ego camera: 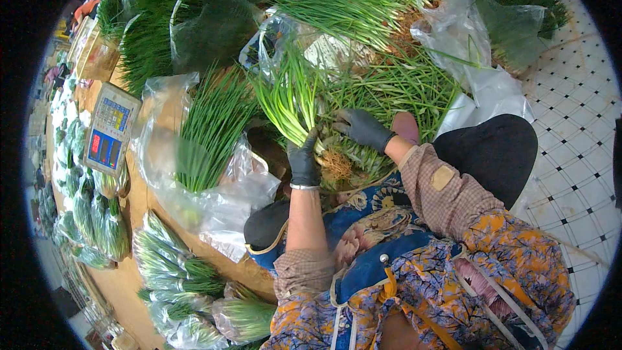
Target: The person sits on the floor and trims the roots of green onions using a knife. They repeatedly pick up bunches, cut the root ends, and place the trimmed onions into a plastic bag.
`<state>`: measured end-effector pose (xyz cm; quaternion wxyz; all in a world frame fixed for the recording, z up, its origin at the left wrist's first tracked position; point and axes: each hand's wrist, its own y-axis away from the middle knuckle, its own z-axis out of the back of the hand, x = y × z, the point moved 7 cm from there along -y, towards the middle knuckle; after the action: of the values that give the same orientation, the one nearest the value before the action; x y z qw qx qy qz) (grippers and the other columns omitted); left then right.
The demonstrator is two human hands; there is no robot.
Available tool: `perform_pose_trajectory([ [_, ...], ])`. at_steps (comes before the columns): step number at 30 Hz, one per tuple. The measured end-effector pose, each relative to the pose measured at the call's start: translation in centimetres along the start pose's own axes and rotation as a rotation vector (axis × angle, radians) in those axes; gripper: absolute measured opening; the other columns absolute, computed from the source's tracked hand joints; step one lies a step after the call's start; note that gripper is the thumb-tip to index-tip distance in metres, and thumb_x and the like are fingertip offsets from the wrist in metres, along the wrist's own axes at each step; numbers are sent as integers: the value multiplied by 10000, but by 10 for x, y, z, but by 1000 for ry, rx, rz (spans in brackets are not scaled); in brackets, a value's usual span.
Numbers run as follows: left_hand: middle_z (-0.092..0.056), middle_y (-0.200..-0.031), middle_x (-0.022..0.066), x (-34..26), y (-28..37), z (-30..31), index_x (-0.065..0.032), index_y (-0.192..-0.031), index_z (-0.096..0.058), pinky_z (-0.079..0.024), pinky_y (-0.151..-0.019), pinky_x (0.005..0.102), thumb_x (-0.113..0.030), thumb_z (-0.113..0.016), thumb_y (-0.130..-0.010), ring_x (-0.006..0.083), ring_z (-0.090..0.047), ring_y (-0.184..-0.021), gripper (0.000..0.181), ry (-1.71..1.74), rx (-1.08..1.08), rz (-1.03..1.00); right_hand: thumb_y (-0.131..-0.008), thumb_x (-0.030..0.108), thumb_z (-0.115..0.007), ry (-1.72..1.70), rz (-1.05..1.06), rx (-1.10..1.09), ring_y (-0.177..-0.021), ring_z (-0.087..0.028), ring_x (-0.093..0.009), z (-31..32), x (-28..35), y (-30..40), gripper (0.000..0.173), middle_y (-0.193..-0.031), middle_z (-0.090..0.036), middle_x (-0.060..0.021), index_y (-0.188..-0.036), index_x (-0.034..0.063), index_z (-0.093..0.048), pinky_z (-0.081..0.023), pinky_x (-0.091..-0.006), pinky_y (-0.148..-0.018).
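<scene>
My left hand (304,160), in a dark glove, grips a bunch of green onions (290,102) near its white stems, with the brown roots (336,165) hanging to the right. My right hand (362,128), also gloved, is just right of the bunch with its fingers bent; whether they pinch a leaf is unclear. Beneath and beyond it lies a heap of loose green leaves (403,87). A large pile of green onions with roots (359,0) lies farther off. Left of my left hand, more green stalks (214,131) stand in an open clear plastic bag (238,194).
A digital scale (112,129) stands at the left. Bagged green onions (170,253) lie on the brown surface (109,282) at lower left. Large bags of greens (214,24) and a yellow basket (97,56) are at the upper left. Tiled floor (568,155) lies at right.
</scene>
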<state>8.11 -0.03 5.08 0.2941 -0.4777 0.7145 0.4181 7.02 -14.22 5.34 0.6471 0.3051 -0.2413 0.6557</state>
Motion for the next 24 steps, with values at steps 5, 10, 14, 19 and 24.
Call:
perform_pose_trajectory([
  [5, -548, -790, 53, 0, 1, -1, -22, -946, -482, -433, -590, 227, -51, -537, -728, 126, -527, -675, 226, 71, 15, 79, -717, 209, -502, 348, -56, 50, -669, -521, -312, -11, -29, -1, 207, -716, -535, -169, -842, 45, -516, -407, -385, -599],
  [10, -542, -726, 25, 8, -2, -1, -33, -909, -499, -420, -527, 211, -124, -536, -747, 108, -517, -613, 190, 195, 6, 188, -737, 266, -517, -44, -185, 110, -641, -549, -228, -17, -60, -11, 331, -734, -570, -107, -977, 40, -492, -437, -349, -620],
  [14, -542, -741, 36, 5, 3, -1, -30, -918, -490, -432, -537, 221, -126, -520, -758, 116, -521, -612, 189, 265, -14, 218, -741, 351, -526, -1380, -332, 196, -576, -499, -130, -20, 43, -21, 346, -714, -536, -30, -923, 58, -497, -410, -271, -510],
  [19, -542, -749, 42, 6, 3, -9, -26, -926, -479, -426, -525, 211, -125, -514, -762, 118, -517, -611, 195, 323, 24, 221, -727, 294, -556, -1548, -334, 48, -515, -451, -83, -15, 52, -20, 258, -677, -520, -19, -845, 67, -523, -364, -216, -445],
  [24, -548, -673, 36, 6, 3, -7, -23, -836, -527, -406, -488, 193, -145, -542, -748, 99, -510, -554, 151, 276, -29, 224, -731, 224, -564, -1636, -372, 66, -545, -491, -100, -28, 39, -22, 332, -807, -528, 0, -1016, 92, -455, -378, -196, -450],
])
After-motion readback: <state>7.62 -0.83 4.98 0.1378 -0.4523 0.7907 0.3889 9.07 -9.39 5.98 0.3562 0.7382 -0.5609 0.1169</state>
